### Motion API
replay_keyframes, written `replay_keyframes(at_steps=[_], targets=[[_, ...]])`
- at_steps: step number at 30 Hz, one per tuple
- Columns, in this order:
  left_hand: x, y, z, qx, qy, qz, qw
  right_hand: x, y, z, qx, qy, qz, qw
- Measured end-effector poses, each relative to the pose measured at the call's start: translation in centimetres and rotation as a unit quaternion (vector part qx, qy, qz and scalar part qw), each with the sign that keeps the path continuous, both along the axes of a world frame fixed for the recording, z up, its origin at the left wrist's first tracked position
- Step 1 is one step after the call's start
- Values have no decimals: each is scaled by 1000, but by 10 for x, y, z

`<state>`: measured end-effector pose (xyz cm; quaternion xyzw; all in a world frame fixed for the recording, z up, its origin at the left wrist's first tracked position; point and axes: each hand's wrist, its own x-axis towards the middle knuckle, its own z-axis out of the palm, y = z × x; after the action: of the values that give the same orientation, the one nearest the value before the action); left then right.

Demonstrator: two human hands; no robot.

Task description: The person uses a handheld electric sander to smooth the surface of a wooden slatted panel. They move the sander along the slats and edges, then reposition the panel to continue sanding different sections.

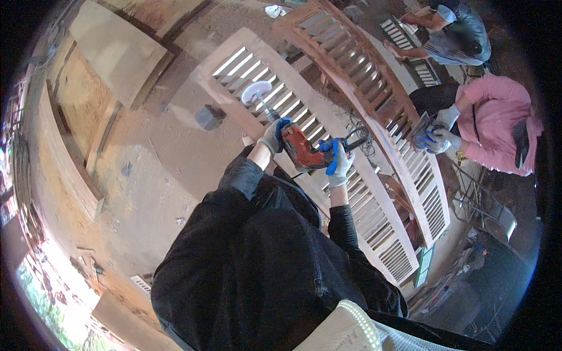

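Note:
A red and black power drill (300,148) is held in front of me by both gloved hands. My left hand (270,138) is closed around its front, behind the chuck. At the back, my right hand (339,166) wraps round the handle. From the chuck a metal shaft leads to a round pale sanding disc (256,92). That disc is over the far end of a pale louvered shutter (206,75), at its slats and left rail; whether it touches the wood I cannot tell. Both gloves are white and blue.
A reddish-brown louvered shutter (345,89) lies beside the pale one. To the right, a person in pink (497,123) with gloved hands works at it; another person (462,41) bends farther back. A dark block (209,117) sits left of the disc. Wooden boards (120,52) lie far left.

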<state>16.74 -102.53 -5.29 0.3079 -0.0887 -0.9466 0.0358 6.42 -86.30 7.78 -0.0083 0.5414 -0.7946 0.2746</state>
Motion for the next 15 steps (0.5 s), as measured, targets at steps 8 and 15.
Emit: replay_keyframes(at_steps=[8, 15], targets=[[10, -13, -47, -9, -5, 1, 1000, 21, -18, -12, 46, 7, -62, 997], [3, -7, -22, -22, -64, -20, 998, 5, -3, -16, 61, -11, -59, 996]])
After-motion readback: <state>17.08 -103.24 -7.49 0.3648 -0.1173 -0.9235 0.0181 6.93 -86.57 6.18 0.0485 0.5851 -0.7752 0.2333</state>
